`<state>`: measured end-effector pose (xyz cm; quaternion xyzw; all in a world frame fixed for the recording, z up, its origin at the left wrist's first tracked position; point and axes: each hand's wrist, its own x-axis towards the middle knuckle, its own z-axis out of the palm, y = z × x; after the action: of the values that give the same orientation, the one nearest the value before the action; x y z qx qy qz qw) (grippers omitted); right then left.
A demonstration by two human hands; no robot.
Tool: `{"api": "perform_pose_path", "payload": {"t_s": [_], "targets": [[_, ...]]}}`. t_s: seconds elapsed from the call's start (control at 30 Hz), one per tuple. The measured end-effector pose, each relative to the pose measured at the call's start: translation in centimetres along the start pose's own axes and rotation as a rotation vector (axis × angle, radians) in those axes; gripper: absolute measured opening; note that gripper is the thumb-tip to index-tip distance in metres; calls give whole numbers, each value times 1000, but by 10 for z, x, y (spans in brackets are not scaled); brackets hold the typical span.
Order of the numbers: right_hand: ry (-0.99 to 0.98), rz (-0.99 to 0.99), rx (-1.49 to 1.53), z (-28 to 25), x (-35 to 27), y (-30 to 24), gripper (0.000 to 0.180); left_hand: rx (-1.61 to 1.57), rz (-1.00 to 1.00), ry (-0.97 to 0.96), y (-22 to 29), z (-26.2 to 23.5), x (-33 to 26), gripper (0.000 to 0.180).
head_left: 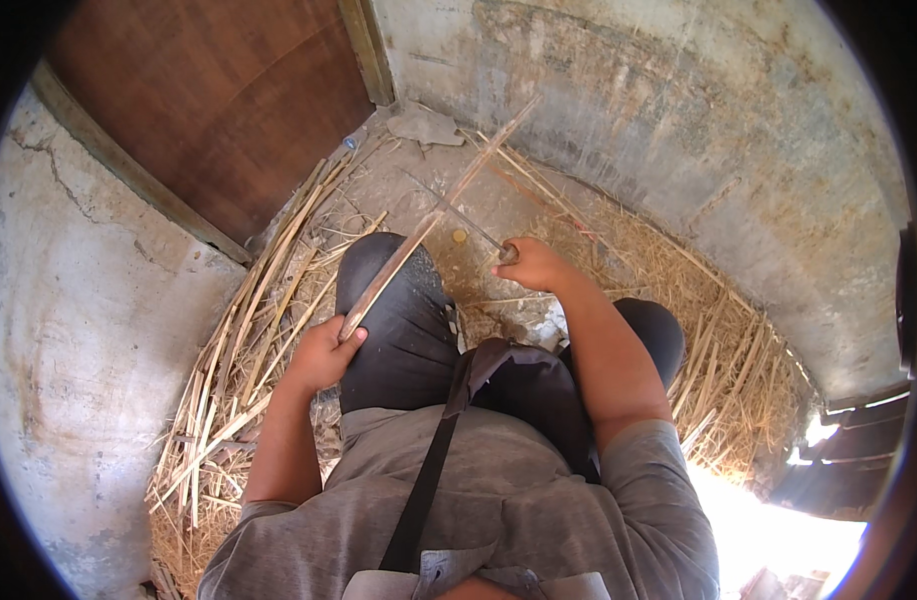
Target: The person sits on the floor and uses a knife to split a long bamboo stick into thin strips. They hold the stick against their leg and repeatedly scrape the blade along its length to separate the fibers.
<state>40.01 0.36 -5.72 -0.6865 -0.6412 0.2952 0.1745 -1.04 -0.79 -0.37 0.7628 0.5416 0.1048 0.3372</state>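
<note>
My left hand [324, 352] grips the near end of a long thin cane strip [434, 215], which slants up and to the right across my left knee [384, 275] toward the wall. My right hand [529, 262] is closed on the handle of a thin knife [457, 212], whose narrow blade points left and up and meets the strip about its middle. I sit with both knees drawn up, in dark trousers and a grey shirt. A dark strap [429, 470] runs across my chest.
Cut cane strips [249, 340] and dry shavings [679, 290] lie heaped on the concrete floor around me. A brown wooden door [219, 100] stands at the upper left, rough plastered walls [679, 110] enclose the corner, and bright daylight [779, 520] enters at the lower right.
</note>
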Motion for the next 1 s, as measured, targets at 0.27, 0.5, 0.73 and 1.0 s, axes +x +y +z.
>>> {"api": "perform_pose_path", "payload": {"t_s": [0.27, 0.5, 0.73, 1.0], "targets": [[-14, 18, 3, -2, -1, -5, 72, -26, -1, -24, 4, -3, 0, 39], [-15, 17, 7, 1, 1, -2, 71, -67, -12, -24, 2, -2, 1, 38], [1, 4, 27, 7, 4, 4, 72, -59, 8, 1, -6, 2, 3, 38], [-1, -7, 52, 13, 8, 9, 72, -87, -23, -38, -1, 1, 2, 35]]}}
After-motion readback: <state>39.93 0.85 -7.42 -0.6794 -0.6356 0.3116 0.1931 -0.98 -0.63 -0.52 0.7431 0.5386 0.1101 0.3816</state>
